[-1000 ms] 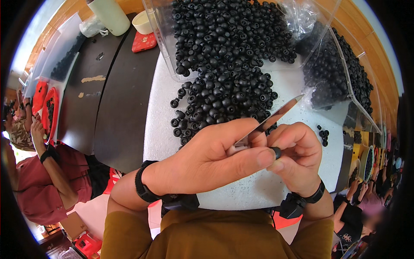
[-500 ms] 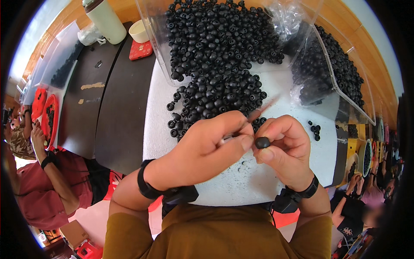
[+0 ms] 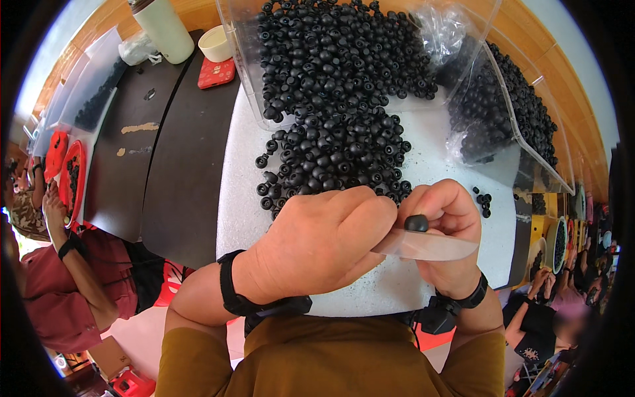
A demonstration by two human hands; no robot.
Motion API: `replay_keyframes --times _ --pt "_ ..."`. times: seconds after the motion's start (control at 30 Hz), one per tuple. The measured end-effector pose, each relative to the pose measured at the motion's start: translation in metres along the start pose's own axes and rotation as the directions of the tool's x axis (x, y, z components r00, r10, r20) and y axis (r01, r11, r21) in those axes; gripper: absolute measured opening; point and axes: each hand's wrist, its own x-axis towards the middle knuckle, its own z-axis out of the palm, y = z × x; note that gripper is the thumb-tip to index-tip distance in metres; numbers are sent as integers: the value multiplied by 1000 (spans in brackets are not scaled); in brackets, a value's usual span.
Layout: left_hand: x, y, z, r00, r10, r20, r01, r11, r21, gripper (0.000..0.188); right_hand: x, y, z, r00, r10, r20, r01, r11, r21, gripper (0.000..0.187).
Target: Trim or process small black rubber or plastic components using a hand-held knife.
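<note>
My left hand (image 3: pixel 324 238) is closed round a knife whose handle is hidden by the fingers. The pale knife blade (image 3: pixel 433 246) points right and lies across the front of my right hand (image 3: pixel 453 212). Between the thumb and fingers of that hand is a small round black part (image 3: pixel 416 223), glossy and ball-like. The blade's upper edge runs just under it; whether they touch I cannot tell. Just beyond my hands lies a heap of similar black parts (image 3: pixel 337 145), several of them with a round hollow, on a white foam board (image 3: pixel 238 198).
The heap spills out of a clear plastic bin (image 3: pixel 254 109). Right of it, a second clear bin (image 3: pixel 519 132) holds more parts beside a clear bag (image 3: pixel 443 33). A few loose parts (image 3: pixel 485 202) lie at right. A red phone (image 3: pixel 216 73), bowl (image 3: pixel 215 45) and flask (image 3: pixel 164 30) stand left. Co-workers sit either side.
The knife blade has swung from pointing away to lying rightward across my right hand. My left hand has rolled knuckles-up, and the black part has shifted slightly right.
</note>
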Motion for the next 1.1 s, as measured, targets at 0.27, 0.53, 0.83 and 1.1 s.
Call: replay_keyframes --times 0.27,0.53,0.83,1.1 --pt "0 -1 3 999 -32 3 32 999 -15 17 -1 2 -3 1000 -3 10 3 1000 27 19" --pt "6 -4 1 976 -211 57 212 977 -17 17 -4 -4 0 992 113 -62 -112 993 24 31" --pt "7 9 -10 923 -384 30 382 902 -199 11 -4 -73 -7 837 -547 -15 379 599 -705 26" --pt "4 10 -13 850 -525 36 493 769 -407 5 4 -115 -22 688 -716 116 -46 -202 -978 28"
